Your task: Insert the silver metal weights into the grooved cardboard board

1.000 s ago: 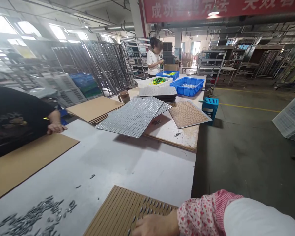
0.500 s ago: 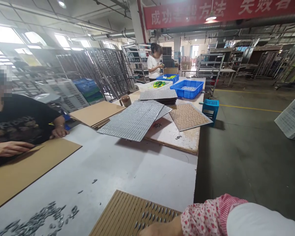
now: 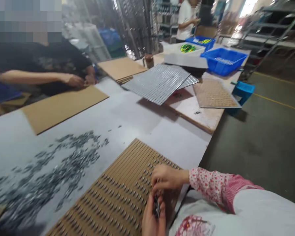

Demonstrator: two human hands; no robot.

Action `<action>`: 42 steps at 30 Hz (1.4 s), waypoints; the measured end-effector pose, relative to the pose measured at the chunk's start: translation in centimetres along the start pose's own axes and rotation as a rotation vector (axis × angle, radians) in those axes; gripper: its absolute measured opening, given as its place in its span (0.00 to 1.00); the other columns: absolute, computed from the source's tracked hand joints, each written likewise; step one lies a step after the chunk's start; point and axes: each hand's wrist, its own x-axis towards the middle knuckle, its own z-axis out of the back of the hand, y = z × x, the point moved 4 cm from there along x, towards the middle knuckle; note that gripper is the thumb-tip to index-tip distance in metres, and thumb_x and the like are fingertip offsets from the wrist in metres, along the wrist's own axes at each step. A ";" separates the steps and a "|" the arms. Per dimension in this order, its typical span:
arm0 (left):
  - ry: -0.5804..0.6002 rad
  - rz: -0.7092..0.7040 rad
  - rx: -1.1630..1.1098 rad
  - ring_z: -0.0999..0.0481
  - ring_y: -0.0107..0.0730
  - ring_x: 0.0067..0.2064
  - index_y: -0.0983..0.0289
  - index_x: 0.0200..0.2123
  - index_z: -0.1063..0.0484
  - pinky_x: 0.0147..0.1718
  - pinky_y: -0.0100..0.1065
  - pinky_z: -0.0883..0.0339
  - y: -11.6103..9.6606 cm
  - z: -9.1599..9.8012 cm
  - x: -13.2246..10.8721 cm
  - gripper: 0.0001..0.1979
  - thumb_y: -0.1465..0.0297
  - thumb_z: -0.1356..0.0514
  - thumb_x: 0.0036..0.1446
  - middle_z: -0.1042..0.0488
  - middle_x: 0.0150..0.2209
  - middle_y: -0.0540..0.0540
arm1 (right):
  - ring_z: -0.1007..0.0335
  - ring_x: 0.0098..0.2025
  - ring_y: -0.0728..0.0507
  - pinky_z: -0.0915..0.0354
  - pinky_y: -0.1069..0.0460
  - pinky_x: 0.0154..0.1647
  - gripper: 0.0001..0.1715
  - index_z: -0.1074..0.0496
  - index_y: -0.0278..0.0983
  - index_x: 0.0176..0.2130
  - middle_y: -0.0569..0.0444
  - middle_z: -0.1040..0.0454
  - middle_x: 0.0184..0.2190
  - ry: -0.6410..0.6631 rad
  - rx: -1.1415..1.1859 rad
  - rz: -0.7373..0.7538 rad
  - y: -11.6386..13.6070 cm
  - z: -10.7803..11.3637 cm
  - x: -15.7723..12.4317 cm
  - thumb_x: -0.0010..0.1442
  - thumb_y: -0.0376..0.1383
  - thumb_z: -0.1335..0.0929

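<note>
A brown grooved board (image 3: 127, 157) lies before me, with rows of small grey oval metal pieces (image 3: 118, 196) set along its grooves. My left hand (image 3: 152, 218) is cupped over the board's near side and holds a small heap of the same pieces (image 3: 156, 207). Just above it, my right hand (image 3: 166, 178) reaches from a pink patterned sleeve; its fingers are curled together at the left hand's fingertips. What lies between the right fingers is hidden. Loose metal pieces (image 3: 61, 173) are spread in a large pile left of the board.
Across the table (image 3: 137, 121), a co-worker's hands (image 3: 76, 80) are at a plain brown board (image 3: 66, 106). Silvery ribbed sheets (image 3: 159, 82) overhang a raised board farther back. A blue bin (image 3: 223, 62) and a blue stool (image 3: 244, 91) are at the right; another person stands beyond.
The view has swung down and to the left, bringing more of the grooved board and pile into sight. My left hand with its pieces has come into view; the co-worker's hands are closer together.
</note>
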 end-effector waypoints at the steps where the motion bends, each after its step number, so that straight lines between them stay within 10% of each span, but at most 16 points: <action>1: -0.045 0.035 -0.105 0.29 0.22 0.33 0.64 0.44 0.31 0.31 0.24 0.32 0.3 0.4 -0.3 0.11 0.73 0.46 0.58 0.30 0.37 0.55 | 0.36 0.36 0.49 0.42 0.54 0.44 0.11 0.31 0.35 0.32 0.55 0.29 0.30 -0.081 0.029 -0.116 -1.2 0.6 0.0 0.60 0.40 0.35; 7: 0.002 0.022 -0.287 0.32 0.19 0.26 0.66 0.39 0.28 0.22 0.20 0.35 -0.6 -0.5 -0.7 0.09 0.76 0.41 0.52 0.30 0.30 0.52 | 0.39 0.37 0.48 0.45 0.51 0.45 0.08 0.29 0.34 0.31 0.54 0.28 0.31 -0.279 -0.093 -0.526 -7.7 3.0 0.5 0.57 0.38 0.33; 18: 0.049 0.027 -0.339 0.32 0.19 0.27 0.66 0.40 0.29 0.23 0.21 0.35 -0.4 -0.2 -0.6 0.09 0.77 0.41 0.53 0.30 0.31 0.53 | 0.43 0.43 0.45 0.48 0.50 0.44 0.09 0.27 0.38 0.32 0.53 0.31 0.35 -0.091 -0.300 -0.502 -8.7 0.8 2.8 0.56 0.41 0.32; 30: 0.002 -0.005 -0.342 0.31 0.20 0.28 0.67 0.36 0.28 0.24 0.22 0.34 -0.5 -0.4 -0.4 0.07 0.78 0.40 0.52 0.29 0.32 0.54 | 0.44 0.41 0.44 0.46 0.49 0.44 0.05 0.29 0.36 0.30 0.52 0.33 0.34 -0.192 -0.316 -0.512 -8.7 0.4 2.6 0.54 0.36 0.32; 36: -0.037 -0.023 -0.385 0.33 0.18 0.26 0.67 0.33 0.29 0.21 0.20 0.37 -0.7 -0.4 0.0 0.04 0.76 0.39 0.52 0.30 0.30 0.52 | 0.40 0.41 0.45 0.44 0.49 0.47 0.04 0.29 0.35 0.33 0.52 0.31 0.34 -0.294 -0.074 -0.449 -6.6 1.9 2.0 0.56 0.34 0.33; 42: -0.018 -0.001 -0.397 0.34 0.17 0.23 0.68 0.32 0.29 0.18 0.19 0.39 -0.6 -1.3 0.6 0.02 0.76 0.40 0.52 0.32 0.27 0.50 | 0.34 0.37 0.49 0.38 0.54 0.42 0.10 0.30 0.34 0.36 0.54 0.29 0.33 0.050 0.425 -0.107 -0.9 1.3 0.6 0.57 0.39 0.33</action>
